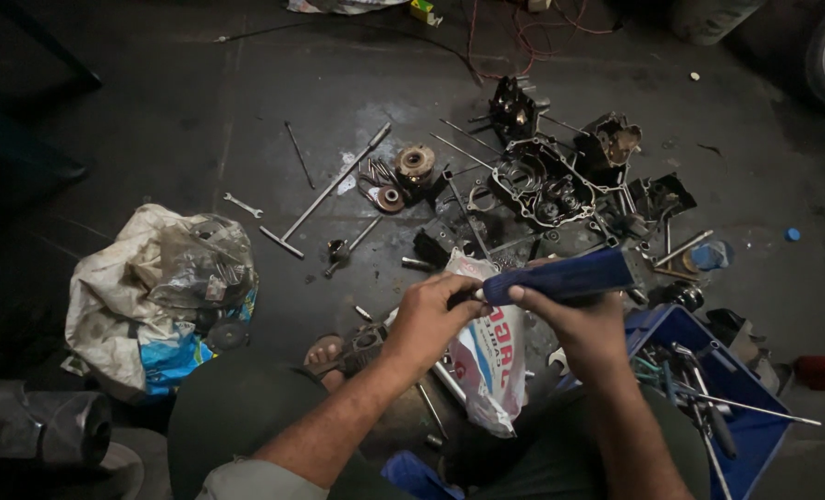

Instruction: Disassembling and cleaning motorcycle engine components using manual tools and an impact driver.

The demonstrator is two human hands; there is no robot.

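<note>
You are holding a blue tube (565,276) between both hands, and it lies almost level just this side of the opened engine case (534,190) that sits on the dark floor (153,120). Your right hand (579,319) is clenched around the tube from below, thumb pressed on its near side, while your left hand (431,315) pinches the tube's pale left end with its fingertips; neither hand is loose. Directly under the tube, nearer to you than the engine case, hangs a white plastic bag (491,356) with red print, touching or just behind your left hand. Left of the engine case lie a small round gear part (417,162) and a long T-handle wrench (324,193), and farther left of that a small spanner (243,205). Well left of the engine case and nearer to you sits a crumpled bundle of white and blue sacks (153,296). To the right of the engine case and toward you, just beside your right forearm, stands a blue plastic crate (755,426) with screwdrivers and rods inside. A red object (824,372) lies beyond the crate on the far right, too dim to identify
</note>
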